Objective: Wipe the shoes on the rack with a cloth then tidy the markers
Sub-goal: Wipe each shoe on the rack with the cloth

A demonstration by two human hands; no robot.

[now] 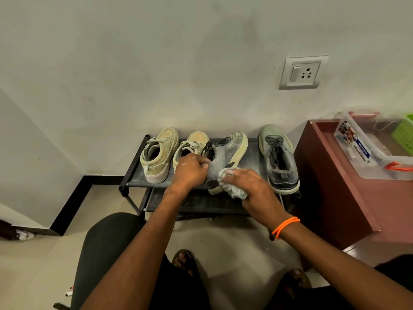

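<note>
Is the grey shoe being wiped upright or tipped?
Tipped. The grey shoe lies on its side, pale sole facing right, held by the left hand while the right hand presses the cloth on it.

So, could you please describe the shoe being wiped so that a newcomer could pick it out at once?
Below the wall socket stands a low black rack with four shoes on its top shelf. The one in question is the grey shoe, third from the left. Unlike its neighbours, it is tipped on its side, gripped by the left hand while the right hand presses a cloth against it.
</note>
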